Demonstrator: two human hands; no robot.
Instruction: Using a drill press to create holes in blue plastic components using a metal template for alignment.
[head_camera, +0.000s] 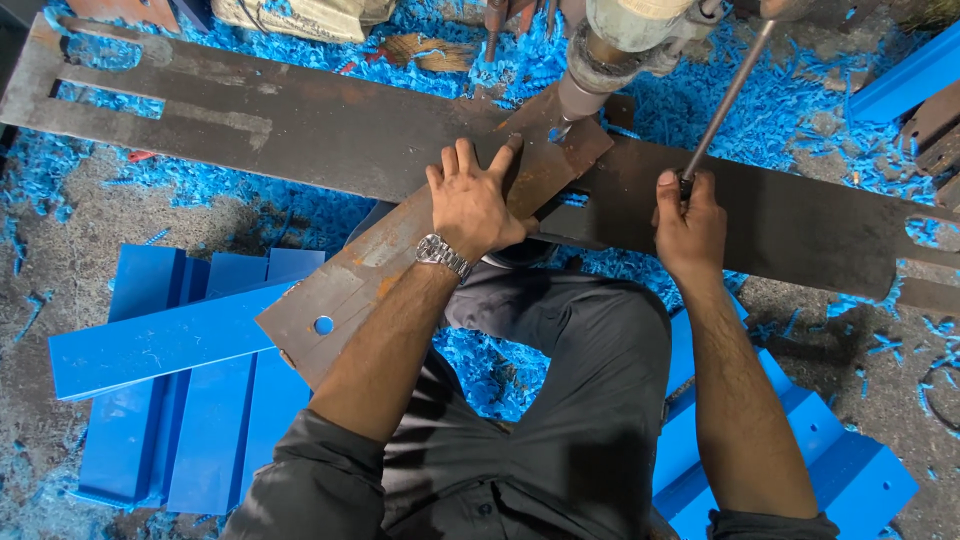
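Observation:
My left hand (474, 200), with a metal wristwatch, lies flat with fingers spread on a rusty steel strip (400, 265). One end of this strip sits under the drill bit (560, 128) of a drill press (625, 40). A round hole (323, 325) shows blue near the strip's other end. My right hand (688, 215) is closed around the end of the drill's long metal lever (725, 100). The strip rests on a long dark steel plate (300, 125) with slots cut in it.
Blue plastic bars (160, 340) lie stacked at the left, more blue bars (850, 470) at the lower right. Blue shavings (800, 100) cover the ground. My knee in grey trousers (580, 340) is below the plate. Rusty parts (935, 125) sit at the right edge.

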